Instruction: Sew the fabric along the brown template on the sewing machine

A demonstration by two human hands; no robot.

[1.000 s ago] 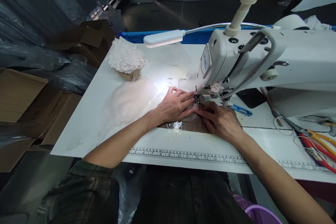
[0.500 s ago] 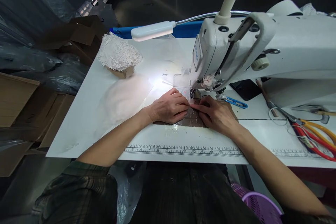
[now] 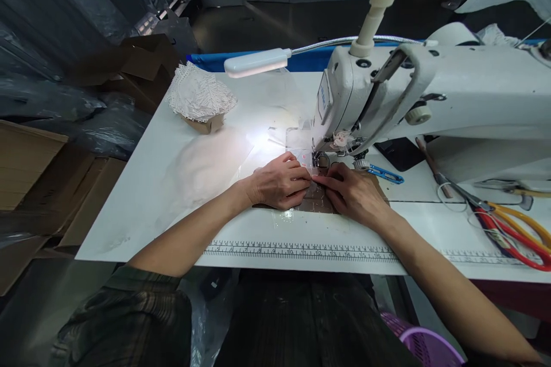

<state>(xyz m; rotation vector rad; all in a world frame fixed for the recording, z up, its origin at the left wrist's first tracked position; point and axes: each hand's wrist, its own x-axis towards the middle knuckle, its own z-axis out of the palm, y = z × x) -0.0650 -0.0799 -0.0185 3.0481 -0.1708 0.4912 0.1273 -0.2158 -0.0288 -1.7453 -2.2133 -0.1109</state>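
At the needle of a white sewing machine (image 3: 340, 92), both hands meet just in front of the presser foot (image 3: 319, 159). My left hand (image 3: 282, 180) is closed, its bent fingers pressed down left of the foot. My right hand (image 3: 355, 189) pinches close beside it, forefinger and thumb reaching toward the left fingertips. Whatever lies between the fingers is too small and covered to make out. Beneath the hands is a brownish plate (image 3: 318, 203) with shiny clear tape on it. A pale, sheer, cloth-like patch (image 3: 206, 166) spreads over the white table left of my left hand.
White lace pieces (image 3: 200, 92) are stacked on a small box at the back left. A lamp (image 3: 258, 63) hangs over the table. On the right lie a blue thread snipper (image 3: 385, 174), a dark phone-like slab (image 3: 398, 152) and scissors (image 3: 516, 229). A ruler strip (image 3: 301, 251) runs along the front edge.
The view has tilted slightly, so the machine and table sit a little lower in the picture. Both hands keep nearly the same pose and place by the presser foot.
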